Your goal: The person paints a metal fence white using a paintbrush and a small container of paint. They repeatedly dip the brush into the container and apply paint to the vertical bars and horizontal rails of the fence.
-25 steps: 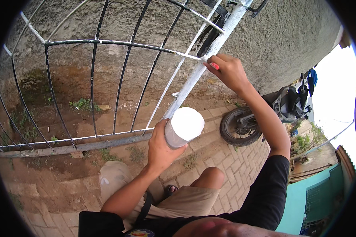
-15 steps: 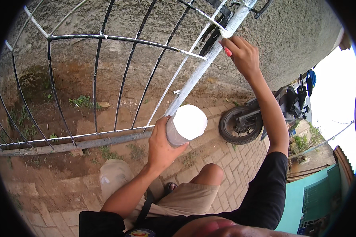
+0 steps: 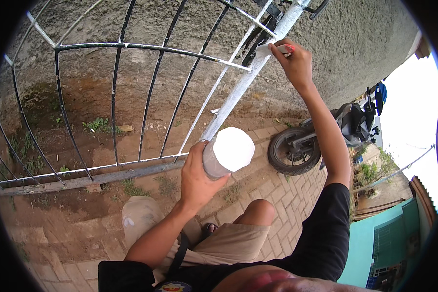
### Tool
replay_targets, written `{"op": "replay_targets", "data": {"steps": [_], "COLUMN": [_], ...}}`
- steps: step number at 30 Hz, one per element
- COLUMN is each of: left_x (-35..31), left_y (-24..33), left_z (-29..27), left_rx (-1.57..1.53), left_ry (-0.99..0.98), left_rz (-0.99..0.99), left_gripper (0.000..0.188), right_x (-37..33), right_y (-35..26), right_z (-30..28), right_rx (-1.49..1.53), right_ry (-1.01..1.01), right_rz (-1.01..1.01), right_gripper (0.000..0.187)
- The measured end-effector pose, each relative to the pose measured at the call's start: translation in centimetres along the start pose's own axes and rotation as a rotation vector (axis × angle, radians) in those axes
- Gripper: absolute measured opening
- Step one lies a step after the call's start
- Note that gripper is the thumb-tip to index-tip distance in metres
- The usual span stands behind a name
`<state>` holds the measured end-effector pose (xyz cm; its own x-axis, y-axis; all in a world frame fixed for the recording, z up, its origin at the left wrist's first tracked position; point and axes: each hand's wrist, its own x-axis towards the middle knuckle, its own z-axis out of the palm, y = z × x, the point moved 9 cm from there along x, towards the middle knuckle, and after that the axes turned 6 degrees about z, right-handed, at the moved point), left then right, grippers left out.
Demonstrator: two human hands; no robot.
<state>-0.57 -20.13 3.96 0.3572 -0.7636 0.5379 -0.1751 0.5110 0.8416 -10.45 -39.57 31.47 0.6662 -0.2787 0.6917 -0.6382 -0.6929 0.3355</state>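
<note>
My left hand (image 3: 198, 177) is wrapped round a cup of white paint (image 3: 232, 150), whose bright white surface faces up. Farther up and to the right, my right hand (image 3: 295, 64) pinches a paintbrush (image 3: 288, 48) with a red handle end. The brush's pale bristle end lies against the white-painted gate post (image 3: 244, 87), close to the latch area. Left of the post stretches the metal gate (image 3: 155, 78), its bars partly black and partly white. Above the cup, a short white stub (image 3: 215, 112) juts from the post.
A rough concrete wall (image 3: 355, 44) rises behind the gate. To the right a parked motorcycle (image 3: 297, 148) stands on brick paving (image 3: 289, 204). Soil and small weeds (image 3: 100, 125) lie beyond the gate's bottom rail (image 3: 126, 174). A turquoise building (image 3: 382, 233) is at the lower right.
My right hand has moved slightly down and left along the post, and the brush has turned, its red end now pointing right. The left hand still holds the cup in nearly the same place.
</note>
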Motion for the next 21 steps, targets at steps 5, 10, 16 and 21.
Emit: {"op": "replay_targets", "data": {"steps": [5, 10, 16, 21], "left_x": [0.0, 0.0, 0.0, 0.3], "left_y": [-0.1, -0.3, -0.3, -0.5], "left_z": [-0.1, -0.3, 0.0, 0.1], "left_rx": [-0.008, 0.001, 0.007, -0.012], "left_ry": [-0.018, 0.005, -0.005, -0.007], "left_rz": [-0.021, -0.010, -0.015, -0.021], "left_gripper": [0.084, 0.085, 0.084, 0.083], "right_x": [-1.8, -6.2, -1.7, 0.1], "right_y": [-3.6, -5.8, -0.7, 1.8], "right_z": [-0.8, 4.1, -0.4, -6.3], "right_rx": [-0.341, -0.268, 0.073, -0.105], "right_ry": [0.147, -0.224, 0.024, 0.347], "right_rz": [-0.369, -0.367, 0.002, -0.076], "right_gripper": [0.004, 0.006, 0.015, 0.013]}}
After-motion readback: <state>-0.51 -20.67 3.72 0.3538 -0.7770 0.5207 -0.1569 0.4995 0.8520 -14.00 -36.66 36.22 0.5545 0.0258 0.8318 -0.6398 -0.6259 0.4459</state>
